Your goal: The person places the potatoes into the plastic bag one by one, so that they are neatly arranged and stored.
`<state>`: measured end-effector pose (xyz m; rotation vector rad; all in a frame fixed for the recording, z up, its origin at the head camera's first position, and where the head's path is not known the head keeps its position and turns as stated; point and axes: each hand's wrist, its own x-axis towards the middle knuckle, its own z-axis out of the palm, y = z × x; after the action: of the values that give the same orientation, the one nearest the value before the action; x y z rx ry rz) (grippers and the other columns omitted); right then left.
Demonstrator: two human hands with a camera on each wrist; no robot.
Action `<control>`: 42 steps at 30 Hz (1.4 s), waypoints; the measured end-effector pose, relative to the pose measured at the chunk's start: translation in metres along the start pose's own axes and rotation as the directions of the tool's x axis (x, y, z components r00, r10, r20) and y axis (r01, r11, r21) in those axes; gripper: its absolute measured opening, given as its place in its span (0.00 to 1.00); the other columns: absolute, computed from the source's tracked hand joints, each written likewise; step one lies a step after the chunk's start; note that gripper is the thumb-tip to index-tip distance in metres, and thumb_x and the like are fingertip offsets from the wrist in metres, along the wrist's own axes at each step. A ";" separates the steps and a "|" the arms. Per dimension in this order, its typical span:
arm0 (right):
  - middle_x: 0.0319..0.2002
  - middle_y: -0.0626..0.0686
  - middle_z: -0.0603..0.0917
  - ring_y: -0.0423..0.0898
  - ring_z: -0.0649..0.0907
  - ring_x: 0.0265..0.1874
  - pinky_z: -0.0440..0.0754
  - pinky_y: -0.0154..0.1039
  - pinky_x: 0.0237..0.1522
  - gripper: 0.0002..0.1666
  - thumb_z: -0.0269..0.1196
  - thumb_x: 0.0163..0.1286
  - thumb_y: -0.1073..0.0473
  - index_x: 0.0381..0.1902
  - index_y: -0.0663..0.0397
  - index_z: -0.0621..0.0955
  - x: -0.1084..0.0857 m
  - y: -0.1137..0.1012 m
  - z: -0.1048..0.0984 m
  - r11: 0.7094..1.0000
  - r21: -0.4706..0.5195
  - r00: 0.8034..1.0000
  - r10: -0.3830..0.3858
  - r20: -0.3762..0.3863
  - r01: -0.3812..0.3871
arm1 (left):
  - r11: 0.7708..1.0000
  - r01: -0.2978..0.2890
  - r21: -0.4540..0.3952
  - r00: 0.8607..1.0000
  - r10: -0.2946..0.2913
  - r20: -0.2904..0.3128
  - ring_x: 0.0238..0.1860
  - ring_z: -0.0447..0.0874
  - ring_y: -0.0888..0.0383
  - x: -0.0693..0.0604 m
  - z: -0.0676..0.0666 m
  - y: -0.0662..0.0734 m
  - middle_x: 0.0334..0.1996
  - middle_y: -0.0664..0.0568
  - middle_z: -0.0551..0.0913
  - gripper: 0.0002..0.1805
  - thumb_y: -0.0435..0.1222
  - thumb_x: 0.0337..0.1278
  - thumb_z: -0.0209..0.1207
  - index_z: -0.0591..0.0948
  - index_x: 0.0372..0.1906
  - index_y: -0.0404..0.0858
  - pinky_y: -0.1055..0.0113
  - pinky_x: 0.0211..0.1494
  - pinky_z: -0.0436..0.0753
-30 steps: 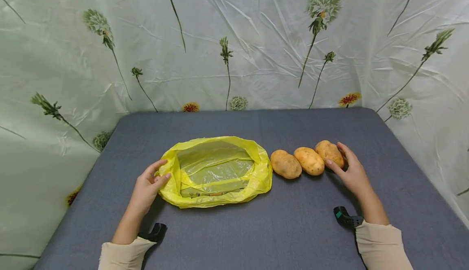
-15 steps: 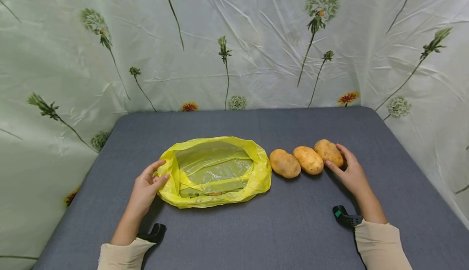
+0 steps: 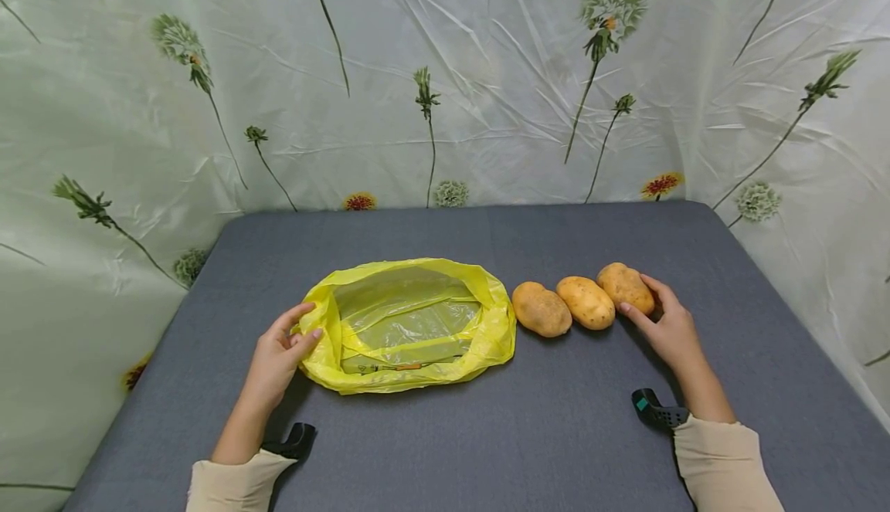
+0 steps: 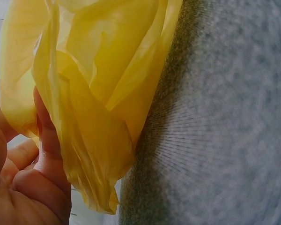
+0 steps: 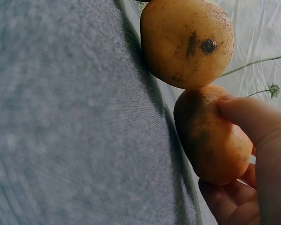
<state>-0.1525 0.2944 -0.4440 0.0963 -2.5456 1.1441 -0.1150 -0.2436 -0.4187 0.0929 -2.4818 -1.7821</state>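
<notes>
A yellow plastic bag (image 3: 410, 327) lies on the table with its mouth spread wide, facing up. My left hand (image 3: 276, 357) holds the bag's left edge between thumb and fingers; the left wrist view shows the crinkled yellow film (image 4: 98, 122) against them. To the right of the bag, three potatoes sit in a slanting row: a left potato (image 3: 541, 310) close to the bag, a middle potato (image 3: 586, 303) and a right potato (image 3: 625, 289). My right hand (image 3: 670, 334) grips the right potato, thumb (image 5: 246, 112) on its near side and fingers round its far end.
The table (image 3: 487, 450) has a dark grey fabric cover. A pale curtain (image 3: 501, 95) printed with flowers hangs behind it and at both sides. Black wrist mounts (image 3: 297, 441) stick out from both beige sleeves (image 3: 723, 462).
Almost nothing moves. The right hand's fingers settle slightly on the right potato, while the left hand and the bag stay as they were; the view shifts a little.
</notes>
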 end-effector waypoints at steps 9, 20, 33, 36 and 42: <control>0.52 0.69 0.71 0.20 0.65 0.43 0.63 0.15 0.41 0.35 0.65 0.57 0.62 0.60 0.68 0.65 0.002 0.001 0.000 0.999 0.047 0.996 -0.018 -0.092 0.023 | 1.000 -0.005 0.023 1.000 0.005 0.004 0.19 0.62 0.66 0.001 -0.001 -0.009 0.35 0.46 0.65 0.27 0.31 0.57 0.56 0.64 0.61 0.33 0.74 0.19 0.67; 0.53 0.65 0.72 0.24 0.67 0.45 0.66 0.18 0.42 0.35 0.67 0.54 0.64 0.59 0.64 0.67 0.003 -0.009 -0.002 0.998 0.063 0.981 0.032 -0.193 -0.020 | 1.000 -0.001 0.031 1.000 0.001 -0.003 0.19 0.62 0.65 -0.002 -0.001 -0.007 0.28 0.48 0.64 0.27 0.32 0.57 0.57 0.65 0.61 0.34 0.74 0.19 0.68; 0.52 0.63 0.73 0.25 0.69 0.46 0.66 0.18 0.42 0.37 0.69 0.50 0.68 0.59 0.62 0.68 0.004 -0.024 -0.002 0.996 0.065 0.967 -0.049 -0.250 0.067 | 0.998 -0.029 0.058 1.000 0.029 -0.009 0.19 0.61 0.65 0.000 -0.001 -0.009 0.28 0.48 0.64 0.27 0.36 0.57 0.58 0.66 0.61 0.36 0.74 0.20 0.67; 0.53 0.64 0.72 0.26 0.69 0.47 0.66 0.18 0.43 0.37 0.68 0.49 0.70 0.59 0.63 0.68 0.005 -0.030 -0.002 0.992 0.072 0.963 -0.085 -0.257 0.107 | 0.998 -0.028 0.060 1.000 0.029 -0.012 0.19 0.61 0.65 0.000 -0.001 -0.008 0.26 0.49 0.63 0.27 0.36 0.56 0.58 0.66 0.60 0.36 0.73 0.20 0.67; 0.53 0.63 0.72 0.30 0.71 0.49 0.67 0.20 0.44 0.38 0.69 0.49 0.69 0.59 0.62 0.69 0.004 -0.039 0.001 0.977 0.072 0.945 -0.174 -0.278 0.202 | 0.998 -0.034 0.052 0.999 0.035 -0.010 0.19 0.61 0.65 0.000 -0.001 -0.008 0.23 0.50 0.62 0.27 0.35 0.56 0.58 0.66 0.60 0.36 0.73 0.19 0.66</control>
<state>-0.1485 0.2681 -0.4154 0.1905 -2.1886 1.1253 -0.1149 -0.2467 -0.4258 0.0623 -2.5070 -1.7004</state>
